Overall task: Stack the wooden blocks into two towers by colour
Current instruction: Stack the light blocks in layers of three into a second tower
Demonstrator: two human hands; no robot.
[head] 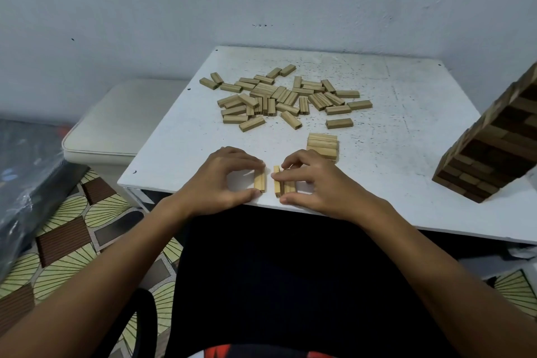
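Here, both hands square up pale blocks at the near table edge.

Nearest, the left hand pinches a small upright block between thumb and fingertips, its grip narrow; just beside it, the right hand holds a little row of pale blocks side by side, fingers curled over the top. Close behind sits a started pale stack; farther back lies the scattered heap of loose blocks on the white table. At the right edge stands a tall darker tower. The blocks look light, rigid and smooth-faced, probably apt to slide or topple; taking each by its long sides seems the steadiest hold.
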